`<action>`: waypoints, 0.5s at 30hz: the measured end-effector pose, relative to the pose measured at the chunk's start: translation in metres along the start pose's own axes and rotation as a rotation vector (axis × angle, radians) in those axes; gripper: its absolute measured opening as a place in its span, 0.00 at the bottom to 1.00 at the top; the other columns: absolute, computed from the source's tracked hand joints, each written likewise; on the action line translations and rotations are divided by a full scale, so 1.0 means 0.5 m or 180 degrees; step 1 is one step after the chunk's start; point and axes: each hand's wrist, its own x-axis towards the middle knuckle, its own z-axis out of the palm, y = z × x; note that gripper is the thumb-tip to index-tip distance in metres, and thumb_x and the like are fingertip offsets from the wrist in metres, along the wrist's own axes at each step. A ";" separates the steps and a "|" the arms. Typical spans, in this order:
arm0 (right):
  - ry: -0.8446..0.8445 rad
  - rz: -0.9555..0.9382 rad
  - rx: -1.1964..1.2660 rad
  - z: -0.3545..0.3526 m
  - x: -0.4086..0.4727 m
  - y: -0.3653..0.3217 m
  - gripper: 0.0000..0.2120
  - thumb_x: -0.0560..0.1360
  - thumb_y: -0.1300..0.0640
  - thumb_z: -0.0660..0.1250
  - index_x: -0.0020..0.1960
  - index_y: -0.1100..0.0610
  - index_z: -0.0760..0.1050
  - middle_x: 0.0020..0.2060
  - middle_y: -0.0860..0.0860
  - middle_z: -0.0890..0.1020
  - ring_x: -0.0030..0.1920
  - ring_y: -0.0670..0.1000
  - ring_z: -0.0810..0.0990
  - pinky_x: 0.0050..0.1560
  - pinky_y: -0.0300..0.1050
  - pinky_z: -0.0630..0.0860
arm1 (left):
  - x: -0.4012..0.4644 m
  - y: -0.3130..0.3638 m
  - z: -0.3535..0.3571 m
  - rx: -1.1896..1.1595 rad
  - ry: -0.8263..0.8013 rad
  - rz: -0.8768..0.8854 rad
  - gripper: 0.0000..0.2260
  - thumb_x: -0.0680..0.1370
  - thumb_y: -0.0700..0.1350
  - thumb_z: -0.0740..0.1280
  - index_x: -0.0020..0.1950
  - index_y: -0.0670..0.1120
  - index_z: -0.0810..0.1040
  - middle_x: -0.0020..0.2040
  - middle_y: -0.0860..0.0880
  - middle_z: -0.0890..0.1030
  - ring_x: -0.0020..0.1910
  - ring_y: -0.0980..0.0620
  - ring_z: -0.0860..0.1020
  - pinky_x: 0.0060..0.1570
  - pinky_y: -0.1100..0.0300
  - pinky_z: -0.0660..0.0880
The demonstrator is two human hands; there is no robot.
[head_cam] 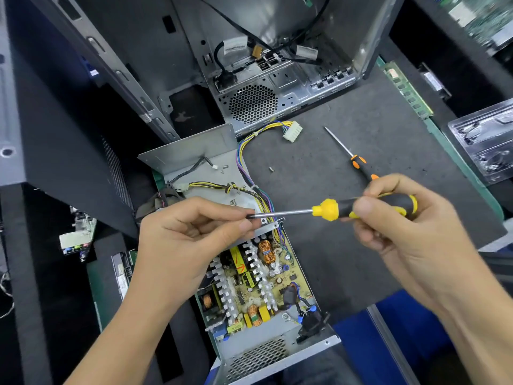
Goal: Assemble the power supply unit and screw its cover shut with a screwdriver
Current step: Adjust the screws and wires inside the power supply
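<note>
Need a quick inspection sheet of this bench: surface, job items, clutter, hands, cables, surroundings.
Surface: dark grey mat.
Job's things: power supply unit open, circuit board exposed; cover off, lying behind it; loose screw on the mat.
Clutter: spare screwdriver lying on the mat.
Grippers: right hand grips yellow-black screwdriver; left hand fingers pinch its shaft tip.
Cables: wire bundle runs from the unit to a white connector.
Surroundings: open PC case behind; plastic tray at right.

Single head view, steep downward, close over hands [277, 240] above open unit [258, 287].
</note>
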 end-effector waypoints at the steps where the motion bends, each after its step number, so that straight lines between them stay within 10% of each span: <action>1: 0.0093 0.0106 0.0398 0.013 0.000 0.007 0.14 0.61 0.51 0.82 0.37 0.51 0.78 0.28 0.51 0.77 0.27 0.49 0.72 0.27 0.36 0.69 | -0.001 0.000 0.002 0.0053 -0.0010 0.0036 0.05 0.67 0.38 0.77 0.41 0.46 0.86 0.41 0.44 0.87 0.42 0.43 0.87 0.44 0.57 0.83; 6: 0.0332 0.0607 0.1680 0.063 0.004 0.026 0.09 0.70 0.51 0.75 0.44 0.54 0.78 0.38 0.52 0.81 0.34 0.47 0.78 0.33 0.37 0.75 | -0.003 -0.006 0.015 0.0376 -0.0071 0.0286 0.09 0.70 0.40 0.79 0.48 0.49 0.86 0.42 0.48 0.87 0.44 0.47 0.86 0.48 0.59 0.82; 15: 0.0517 0.0622 0.1171 0.089 -0.002 0.040 0.12 0.70 0.54 0.71 0.50 0.60 0.76 0.41 0.58 0.85 0.38 0.50 0.85 0.37 0.38 0.79 | -0.011 -0.018 0.036 0.1569 0.0032 0.0930 0.10 0.72 0.40 0.76 0.52 0.48 0.85 0.46 0.54 0.87 0.46 0.56 0.86 0.50 0.61 0.81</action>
